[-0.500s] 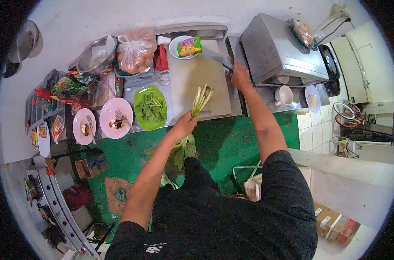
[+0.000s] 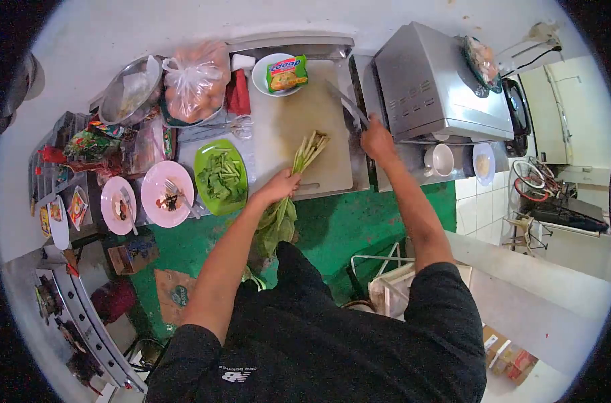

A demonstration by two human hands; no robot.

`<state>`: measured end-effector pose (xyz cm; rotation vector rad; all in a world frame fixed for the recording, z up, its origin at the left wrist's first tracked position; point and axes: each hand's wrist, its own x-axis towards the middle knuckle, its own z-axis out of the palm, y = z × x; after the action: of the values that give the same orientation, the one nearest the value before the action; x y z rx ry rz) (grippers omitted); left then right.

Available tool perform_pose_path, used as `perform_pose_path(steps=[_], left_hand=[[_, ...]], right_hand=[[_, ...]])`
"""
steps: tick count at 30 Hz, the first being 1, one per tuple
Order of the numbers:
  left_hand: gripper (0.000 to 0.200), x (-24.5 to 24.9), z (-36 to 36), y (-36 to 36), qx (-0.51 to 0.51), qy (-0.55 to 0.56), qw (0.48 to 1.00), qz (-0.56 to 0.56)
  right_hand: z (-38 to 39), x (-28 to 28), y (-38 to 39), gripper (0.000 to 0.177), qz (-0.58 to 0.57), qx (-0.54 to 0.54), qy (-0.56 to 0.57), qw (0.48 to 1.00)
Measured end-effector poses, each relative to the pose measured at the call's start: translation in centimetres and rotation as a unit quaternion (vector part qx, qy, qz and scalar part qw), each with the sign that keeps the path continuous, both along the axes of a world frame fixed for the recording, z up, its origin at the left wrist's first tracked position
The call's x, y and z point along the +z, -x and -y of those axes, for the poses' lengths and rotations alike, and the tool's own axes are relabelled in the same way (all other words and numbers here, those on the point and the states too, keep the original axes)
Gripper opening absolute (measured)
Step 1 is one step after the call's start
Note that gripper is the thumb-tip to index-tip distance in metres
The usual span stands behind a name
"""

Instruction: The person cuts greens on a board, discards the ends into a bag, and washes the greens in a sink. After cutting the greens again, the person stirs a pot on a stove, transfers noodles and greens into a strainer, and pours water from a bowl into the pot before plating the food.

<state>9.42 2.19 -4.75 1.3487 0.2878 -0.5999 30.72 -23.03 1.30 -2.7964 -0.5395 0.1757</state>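
Left hand clamps leafy greens (pale stalks on the flat rectangular cutting board, floppy leaves overhanging); right hand grips long steel knife.

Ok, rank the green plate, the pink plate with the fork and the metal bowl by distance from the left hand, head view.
1. Green plate, just left of the left hand.
2. Pink plate, further left.
3. Metal bowl, far back left.
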Motion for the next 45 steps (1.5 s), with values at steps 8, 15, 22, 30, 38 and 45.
perform_pose_path(steps=[8,15,22,30,38,45], left_hand=[[0.019,0.1,0.2,-0.5,0.026,0.009,0.998,-0.056],[0.032,-3.3,-0.4,-0.7,-0.082,-0.124,0.989,-0.004],[0.043,-3.1,-0.1,-1.2,-0.137,-0.294,0.945,0.053],[0.045,2.6,0.3,-1.6,-0.102,-0.331,0.938,0.011],[0.043,-2.2,0.8,-2.1,-0.132,-0.361,0.922,0.053],[0.043,0.0,0.7,-2.1,-0.162,-0.353,0.921,0.032]], right_hand=[[2.4,2.5,14.6,0.042,-0.142,0.08,-0.096,0.982],[-1.6,2.5,15.9,0.036,-0.18,0.146,-0.049,0.971],[-2.5,2.3,16.7,0.035,-0.136,0.156,0.007,0.978],[-2.8,0.8,16.4,0.033,-0.144,0.155,0.01,0.977],[-3.9,0.8,16.5,0.038,-0.14,0.139,0.018,0.98],[-4.7,-0.9,16.7,0.036,-0.132,0.131,-0.002,0.983]])
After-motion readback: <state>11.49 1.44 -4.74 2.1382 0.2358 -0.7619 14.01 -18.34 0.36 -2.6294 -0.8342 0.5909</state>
